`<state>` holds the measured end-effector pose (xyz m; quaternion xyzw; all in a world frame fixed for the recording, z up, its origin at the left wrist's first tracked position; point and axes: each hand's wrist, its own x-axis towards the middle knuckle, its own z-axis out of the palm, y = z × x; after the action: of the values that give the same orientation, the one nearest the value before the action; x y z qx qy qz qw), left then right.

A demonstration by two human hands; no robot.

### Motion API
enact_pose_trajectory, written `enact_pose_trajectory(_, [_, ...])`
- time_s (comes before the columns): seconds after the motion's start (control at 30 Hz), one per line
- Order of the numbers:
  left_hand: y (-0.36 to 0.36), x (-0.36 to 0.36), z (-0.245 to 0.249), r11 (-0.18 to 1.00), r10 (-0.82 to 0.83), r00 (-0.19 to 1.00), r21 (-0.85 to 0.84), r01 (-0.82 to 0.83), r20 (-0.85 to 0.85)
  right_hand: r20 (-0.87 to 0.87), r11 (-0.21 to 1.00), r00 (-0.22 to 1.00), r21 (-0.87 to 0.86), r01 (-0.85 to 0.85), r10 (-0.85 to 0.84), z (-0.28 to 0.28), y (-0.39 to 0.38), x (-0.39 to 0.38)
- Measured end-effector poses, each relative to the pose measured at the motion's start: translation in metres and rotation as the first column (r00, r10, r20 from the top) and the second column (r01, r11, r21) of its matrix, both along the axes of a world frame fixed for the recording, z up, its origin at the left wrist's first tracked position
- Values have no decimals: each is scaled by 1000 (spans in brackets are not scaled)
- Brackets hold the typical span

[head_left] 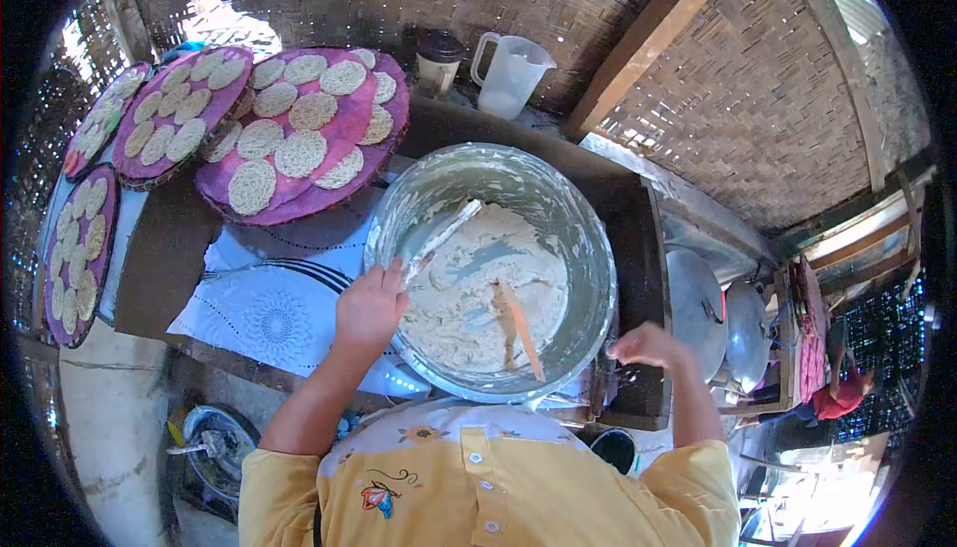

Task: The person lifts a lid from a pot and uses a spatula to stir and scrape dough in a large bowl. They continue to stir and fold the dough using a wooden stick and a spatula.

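A large metal basin [590, 238] holds thick pale batter [449, 323], smeared up its inner wall. At its left rim my left hand [369, 310] is closed around the near end of a batter-coated stick [444, 238], which slants across the basin. A wooden spatula [520, 333] lies in the batter, its near end toward the front rim. My right hand [650, 346] is just outside the basin's right side, fingers curled together. Whatever may be between those fingertips is too small to make out.
Round pink-covered trays [389, 138] with several pale discs [299, 153] stand at the left. A clear jug [510, 79] and a dark-lidded container [439, 59] are behind the basin. Large metal lids [695, 293] stand right. A bucket [224, 447] sits low left; a person in red [837, 398] is far right.
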<state>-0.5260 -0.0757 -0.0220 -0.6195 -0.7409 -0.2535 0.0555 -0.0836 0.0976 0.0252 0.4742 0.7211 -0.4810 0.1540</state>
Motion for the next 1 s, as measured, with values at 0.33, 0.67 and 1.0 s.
enact_pose_trajectory(0.33, [-1,1,3,1000,9,1000,-25,-9,-24,611,431,689,540,-723,390,-15,43,-115])
enact_pose_trajectory(0.67, [-4,0,4,996,27,999,-91,-25,23,927,315,292,212,-925,234,-55,54,-148])
enact_pose_trajectory(1.0, [-3,-2,4,995,-1,1000,-101,0,-18,702,310,702,697,-646,-117,-24,74,-146])
